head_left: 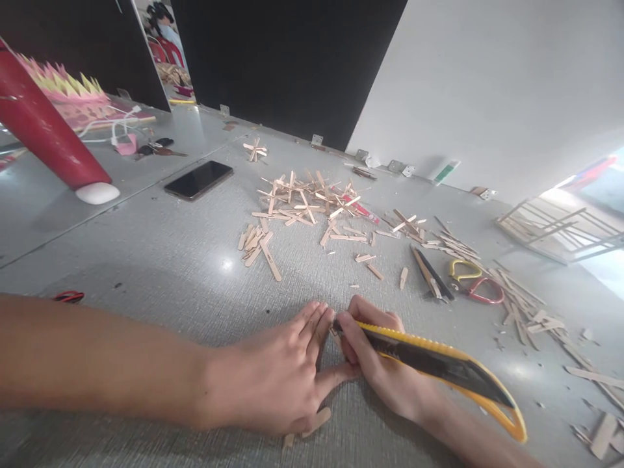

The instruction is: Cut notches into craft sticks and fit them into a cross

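My left hand (pixel 285 377) lies flat on the grey table (pixel 160 273), fingers stretched out and pressed on a wooden stick (pixel 316 421) whose ends peek out below the palm. My right hand (pixel 377 361) grips a yellow and black utility knife (pixel 439 367), its tip down at the table right beside my left fingertips. What the blade touches is hidden between the fingers.
A heap of wooden sticks (pixel 302 208) lies further back, with a black phone (pixel 199 179) to its left. Scissors with yellow and red handles (pixel 465 279) and stick offcuts lie at right. A red tube (pixel 43 130) leans at far left. A stick frame (pixel 556 227) sits far right.
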The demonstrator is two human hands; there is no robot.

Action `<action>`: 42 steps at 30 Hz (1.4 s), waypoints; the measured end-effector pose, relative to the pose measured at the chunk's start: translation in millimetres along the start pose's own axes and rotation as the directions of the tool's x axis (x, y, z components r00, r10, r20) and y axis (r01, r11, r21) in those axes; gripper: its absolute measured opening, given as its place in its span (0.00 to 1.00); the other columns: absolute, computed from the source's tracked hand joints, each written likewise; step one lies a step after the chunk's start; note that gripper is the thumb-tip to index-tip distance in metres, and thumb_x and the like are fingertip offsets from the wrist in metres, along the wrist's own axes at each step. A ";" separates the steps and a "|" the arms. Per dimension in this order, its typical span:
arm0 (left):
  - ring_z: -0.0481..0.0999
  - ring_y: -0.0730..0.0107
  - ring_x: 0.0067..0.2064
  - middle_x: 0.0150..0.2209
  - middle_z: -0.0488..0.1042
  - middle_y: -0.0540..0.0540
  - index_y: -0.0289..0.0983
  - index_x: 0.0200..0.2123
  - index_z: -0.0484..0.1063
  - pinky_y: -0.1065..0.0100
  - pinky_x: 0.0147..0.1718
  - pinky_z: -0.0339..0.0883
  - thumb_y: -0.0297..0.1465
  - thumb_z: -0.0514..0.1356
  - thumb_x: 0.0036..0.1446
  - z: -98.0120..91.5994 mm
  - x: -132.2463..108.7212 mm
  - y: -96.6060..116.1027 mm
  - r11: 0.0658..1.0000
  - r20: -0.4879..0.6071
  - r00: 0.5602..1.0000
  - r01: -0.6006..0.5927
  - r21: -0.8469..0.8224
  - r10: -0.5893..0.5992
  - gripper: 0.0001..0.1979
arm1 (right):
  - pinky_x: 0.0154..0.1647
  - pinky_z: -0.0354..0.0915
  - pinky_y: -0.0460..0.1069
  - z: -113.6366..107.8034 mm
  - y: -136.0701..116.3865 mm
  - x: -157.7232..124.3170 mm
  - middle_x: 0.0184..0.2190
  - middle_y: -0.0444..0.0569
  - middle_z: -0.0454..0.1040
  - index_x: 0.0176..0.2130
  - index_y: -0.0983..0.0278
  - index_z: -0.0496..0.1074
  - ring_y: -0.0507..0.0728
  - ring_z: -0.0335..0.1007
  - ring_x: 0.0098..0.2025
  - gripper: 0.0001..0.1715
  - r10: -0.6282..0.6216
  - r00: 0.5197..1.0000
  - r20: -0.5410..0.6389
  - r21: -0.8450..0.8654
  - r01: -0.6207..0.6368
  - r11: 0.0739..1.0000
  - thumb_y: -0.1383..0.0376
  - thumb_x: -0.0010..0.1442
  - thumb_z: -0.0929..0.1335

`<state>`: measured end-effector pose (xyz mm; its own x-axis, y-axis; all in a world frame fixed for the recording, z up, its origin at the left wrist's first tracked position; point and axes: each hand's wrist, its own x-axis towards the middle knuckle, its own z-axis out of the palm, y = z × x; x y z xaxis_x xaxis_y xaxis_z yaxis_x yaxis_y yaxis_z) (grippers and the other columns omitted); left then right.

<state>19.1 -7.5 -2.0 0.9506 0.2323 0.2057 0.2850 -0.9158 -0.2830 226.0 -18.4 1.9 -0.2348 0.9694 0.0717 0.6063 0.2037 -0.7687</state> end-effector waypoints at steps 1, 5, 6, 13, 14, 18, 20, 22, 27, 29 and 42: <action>0.77 0.40 0.59 0.55 0.78 0.24 0.32 0.68 0.62 0.47 0.63 0.58 0.47 0.48 0.72 0.2 0.1 0.2 1.000 -0.006 1.000 0.000 -0.002 0.000 0.32 | 0.26 0.60 0.50 0.2 -0.1 0.0 0.19 0.38 0.67 0.27 0.59 0.59 0.50 0.62 0.21 0.23 0.006 1.000 0.010 -0.001 -0.006 1.000 0.54 0.74 0.61; 0.77 0.41 0.59 0.55 0.77 0.23 0.31 0.67 0.64 0.47 0.63 0.59 0.47 0.50 0.72 0.2 0.2 1.2 1.000 -0.017 1.000 0.017 -0.014 -0.018 0.32 | 0.26 0.59 0.50 0.9 -0.6 1.0 0.20 0.39 0.65 0.27 0.59 0.59 0.51 0.61 0.22 0.24 0.012 0.998 0.056 -0.002 -0.012 1.000 0.54 0.74 0.60; 0.77 0.41 0.59 0.56 0.77 0.23 0.31 0.67 0.65 0.47 0.63 0.59 0.47 0.50 0.71 0.1 0.2 1.4 0.999 -0.013 1.000 0.025 -0.020 -0.025 0.31 | 0.25 0.59 0.50 1.1 -0.5 1.2 0.20 0.39 0.64 0.27 0.59 0.58 0.51 0.60 0.22 0.24 0.008 0.998 0.061 -0.002 -0.008 1.000 0.54 0.74 0.60; 0.75 0.37 0.61 0.58 0.74 0.20 0.32 0.66 0.66 0.46 0.62 0.60 0.47 0.51 0.71 0.9 -0.8 1.7 0.998 0.023 0.999 0.028 -0.055 -0.027 0.30 | 0.25 0.56 0.49 2.0 2.0 -0.8 0.19 0.37 0.60 0.27 0.58 0.55 0.50 0.56 0.20 0.23 -0.039 0.999 0.030 0.004 0.039 0.999 0.55 0.74 0.60; 0.74 0.36 0.61 0.58 0.73 0.19 0.31 0.66 0.65 0.46 0.62 0.60 0.47 0.52 0.71 1.4 -1.0 1.6 0.998 0.031 0.999 0.028 -0.061 -0.026 0.31 | 0.25 0.56 0.49 1.8 2.4 -0.4 0.19 0.37 0.59 0.27 0.58 0.55 0.50 0.55 0.19 0.22 -0.054 0.998 0.032 0.008 0.054 0.999 0.56 0.74 0.60; 0.72 0.34 0.63 0.60 0.71 0.18 0.32 0.68 0.62 0.45 0.62 0.60 0.46 0.52 0.71 3.1 -1.8 1.2 0.996 0.044 0.998 0.039 -0.077 -0.036 0.31 | 0.23 0.54 0.49 1.1 4.0 2.5 0.18 0.36 0.59 0.27 0.58 0.54 0.49 0.55 0.18 0.22 -0.096 0.994 0.057 0.021 0.095 0.995 0.57 0.74 0.60; 0.72 0.34 0.63 0.60 0.71 0.18 0.33 0.68 0.63 0.46 0.62 0.60 0.46 0.51 0.72 2.8 -2.4 1.1 0.996 0.044 0.999 0.034 -0.077 -0.030 0.31 | 0.22 0.54 0.49 0.7 4.7 2.9 0.18 0.37 0.59 0.28 0.58 0.55 0.49 0.55 0.18 0.22 -0.103 0.992 0.068 0.027 0.101 0.994 0.57 0.74 0.59; 0.71 0.34 0.63 0.61 0.70 0.18 0.32 0.68 0.63 0.46 0.63 0.60 0.46 0.50 0.72 1.8 -3.0 1.1 0.997 0.049 0.999 0.025 -0.074 -0.021 0.30 | 0.22 0.53 0.48 0.3 5.5 2.2 0.18 0.37 0.60 0.28 0.58 0.54 0.49 0.55 0.18 0.22 -0.105 0.991 0.078 0.032 0.103 0.994 0.57 0.75 0.59; 0.72 0.34 0.63 0.60 0.71 0.18 0.31 0.69 0.62 0.46 0.62 0.61 0.46 0.49 0.73 -1.7 -2.7 0.1 0.999 0.048 0.999 0.023 -0.049 -0.021 0.31 | 0.24 0.54 0.49 -0.2 7.2 0.0 0.18 0.37 0.60 0.28 0.58 0.54 0.49 0.55 0.18 0.23 -0.103 0.992 0.075 0.017 0.102 0.995 0.56 0.74 0.60; 0.73 0.35 0.62 0.59 0.72 0.19 0.31 0.69 0.61 0.47 0.62 0.62 0.46 0.49 0.72 -2.8 -2.0 -0.6 0.999 0.051 0.999 0.019 -0.040 -0.017 0.31 | 0.24 0.54 0.49 0.5 7.3 -0.1 0.18 0.36 0.59 0.27 0.58 0.53 0.49 0.54 0.18 0.23 -0.099 0.993 0.069 0.010 0.099 0.995 0.56 0.75 0.60; 0.75 0.42 0.61 0.58 0.75 0.23 0.33 0.72 0.56 0.49 0.63 0.60 0.47 0.51 0.71 -1.8 -1.5 -1.9 0.999 0.015 1.000 0.026 -0.041 -0.026 0.34 | 0.28 0.60 0.49 -4.2 6.0 0.0 0.20 0.38 0.64 0.28 0.58 0.57 0.51 0.62 0.22 0.24 -0.019 0.998 0.068 0.008 0.019 1.000 0.52 0.75 0.59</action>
<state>17.0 -6.7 -0.1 0.9447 0.2607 0.1988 0.3047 -0.9219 -0.2392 232.8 -16.6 0.0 -0.2972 0.9538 0.0434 0.5955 0.2207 -0.7724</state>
